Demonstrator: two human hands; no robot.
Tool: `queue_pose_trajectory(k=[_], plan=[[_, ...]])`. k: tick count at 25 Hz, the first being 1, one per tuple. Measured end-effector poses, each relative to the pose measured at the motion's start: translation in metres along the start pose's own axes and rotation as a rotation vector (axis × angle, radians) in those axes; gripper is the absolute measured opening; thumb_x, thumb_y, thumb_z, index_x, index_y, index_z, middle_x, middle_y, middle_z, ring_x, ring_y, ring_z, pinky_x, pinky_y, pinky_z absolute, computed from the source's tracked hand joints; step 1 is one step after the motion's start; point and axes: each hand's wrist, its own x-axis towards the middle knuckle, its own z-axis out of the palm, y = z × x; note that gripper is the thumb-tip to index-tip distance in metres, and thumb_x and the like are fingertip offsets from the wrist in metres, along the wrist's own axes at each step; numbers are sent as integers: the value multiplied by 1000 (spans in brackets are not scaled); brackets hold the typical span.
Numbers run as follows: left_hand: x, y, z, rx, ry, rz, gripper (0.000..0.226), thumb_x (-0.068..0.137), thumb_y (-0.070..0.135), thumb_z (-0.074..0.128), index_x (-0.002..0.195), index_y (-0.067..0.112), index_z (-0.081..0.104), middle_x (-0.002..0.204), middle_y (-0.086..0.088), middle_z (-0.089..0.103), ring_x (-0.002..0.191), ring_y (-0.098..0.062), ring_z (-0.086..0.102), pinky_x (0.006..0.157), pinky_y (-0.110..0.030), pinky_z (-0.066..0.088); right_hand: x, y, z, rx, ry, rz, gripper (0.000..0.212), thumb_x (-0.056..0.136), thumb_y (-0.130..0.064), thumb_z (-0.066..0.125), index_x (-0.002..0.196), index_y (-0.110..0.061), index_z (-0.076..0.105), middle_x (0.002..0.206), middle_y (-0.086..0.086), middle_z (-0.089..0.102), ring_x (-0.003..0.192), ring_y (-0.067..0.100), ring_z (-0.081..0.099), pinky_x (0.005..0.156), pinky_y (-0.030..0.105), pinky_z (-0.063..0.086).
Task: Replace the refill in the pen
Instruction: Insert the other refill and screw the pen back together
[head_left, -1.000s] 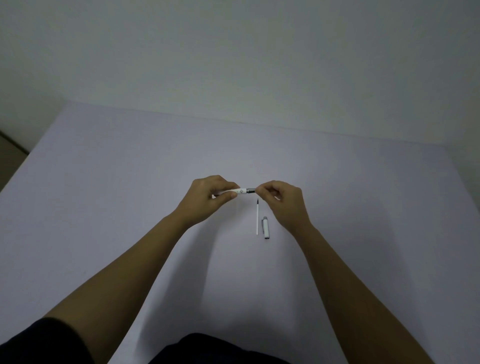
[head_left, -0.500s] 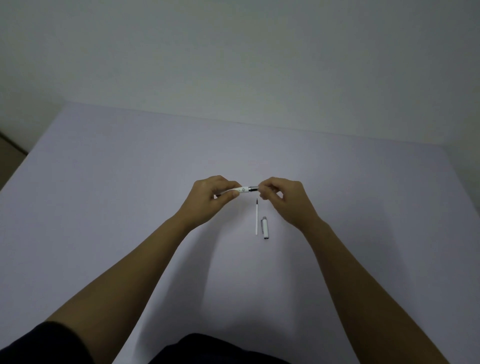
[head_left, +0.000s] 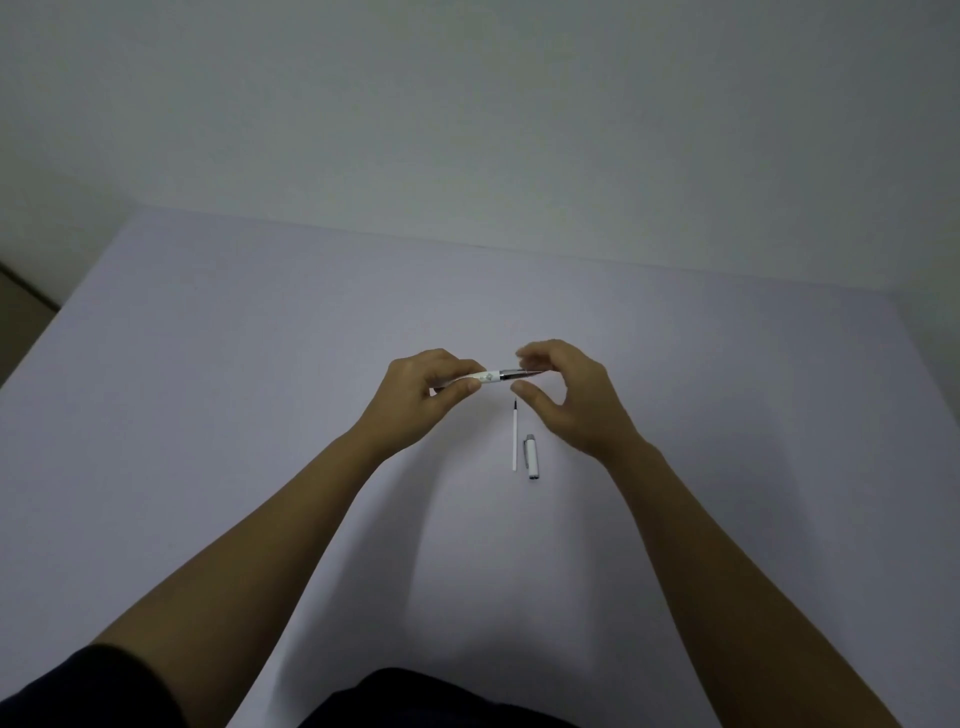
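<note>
My left hand (head_left: 415, 402) pinches the white barrel of the pen (head_left: 491, 375) and holds it level above the table. The pen's dark metal front section points right, into my right hand (head_left: 579, 402). That hand's fingers are spread: the index finger curls just above the front section and the thumb hangs clearly below it. A thin white refill (head_left: 515, 441) with a dark tip lies on the table below the pen, pointing away from me. The white pen cap (head_left: 532, 457) lies right beside the refill, on its right.
The pale lilac table (head_left: 260, 389) runs to a plain wall at the back. Its left edge drops off at the far left. My dark sleeve and lap show at the bottom edge.
My right hand has loosened from a pinch on the pen's front section; its thumb has dropped away and its fingers have spread. My left hand, the refill and the cap have stayed put.
</note>
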Motion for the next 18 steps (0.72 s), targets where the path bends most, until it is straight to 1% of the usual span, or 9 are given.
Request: queue_pose_trajectory(k=[3,4,6,7,9,11,14,17,18], plan=[[-1,0,0,9,-18,8,18,88,22,60,103,21,70,83,4,64,73,-5,55,67,-11,39,2,-1,-3,-29,0,-28,7,85,-16,65,87,-10,67,78,1,67,73,1,54,66,15,41],[-2,1,0,8,-19,8,18,88,22,60,103,20,70,83,4,64,73,-6,55,67,-11,39,2,-1,-4,-26,-1,-25,10,83,-18,67,89,-10,68,78,-1,67,74,2,55,66,16,42],[-3,2,1,0,-8,7,18,88,22,60,103,19,70,84,4,65,74,-7,56,67,-7,38,1,-1,-7,-34,-4,-51,23,77,-19,74,97,-10,67,85,-5,66,78,1,59,74,11,46],[-3,2,1,-1,-2,9,18,88,21,60,103,18,70,84,5,64,74,-7,56,66,-5,37,1,-1,-7,-44,-7,-66,22,76,-17,75,96,-10,67,86,-4,67,78,3,61,76,10,46],[-2,3,1,3,2,16,18,88,21,61,103,18,70,84,6,63,73,-6,56,66,-3,37,0,1,-8,-67,-12,-74,10,81,-14,70,90,-9,70,80,2,71,72,4,59,70,12,46],[-1,5,1,1,11,23,18,87,20,61,103,17,70,84,6,64,74,-7,56,66,-4,39,1,0,-8,-66,-2,-48,10,84,-17,66,89,-9,71,77,2,71,69,1,55,64,18,46],[0,6,0,-5,27,33,19,87,20,61,104,16,70,86,5,64,73,-4,55,66,-5,39,2,-2,-9,-51,8,-58,23,79,-18,72,100,-9,67,87,-3,67,79,1,57,75,9,45],[0,7,0,-1,26,46,18,87,20,61,103,18,70,85,6,64,74,-3,55,67,-5,40,4,-2,-10,-56,7,-82,7,83,-13,67,89,-9,67,80,4,69,73,5,56,70,16,47],[0,8,0,-4,27,48,18,88,20,61,103,18,70,84,6,63,74,-3,56,67,-5,40,5,-3,-11,-58,10,-71,7,84,-14,66,89,-9,68,79,3,69,72,4,55,68,19,47]])
